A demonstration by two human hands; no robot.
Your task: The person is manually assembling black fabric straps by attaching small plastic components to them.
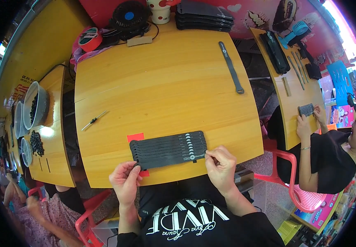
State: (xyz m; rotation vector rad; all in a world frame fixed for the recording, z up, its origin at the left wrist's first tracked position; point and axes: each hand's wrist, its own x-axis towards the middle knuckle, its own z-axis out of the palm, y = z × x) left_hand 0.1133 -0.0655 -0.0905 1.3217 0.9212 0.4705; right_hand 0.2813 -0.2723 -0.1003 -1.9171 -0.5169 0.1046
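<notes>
Several dark grey straps [161,149] lie side by side in an overlapping row at the near edge of the table, white printing toward their right ends. My left hand [126,177] pinches the lower left corner of the row, thumb against fingers. At the lower right corner my right hand [221,166] has its fingers closed on the end of the nearest strap. Red tape [135,136] shows on the table behind the row, and a bit more pokes out below it. One single strap [230,68] lies apart at the far right of the table.
A thin pointed tool [93,121] lies on the left. Along the back stand a black fan [130,15], a red tape roll [90,40], a spotted cup [160,12] and stacked straps [204,17]. At the right table a co-worker [330,156] handles straps; plastic tubs [42,105] stand left.
</notes>
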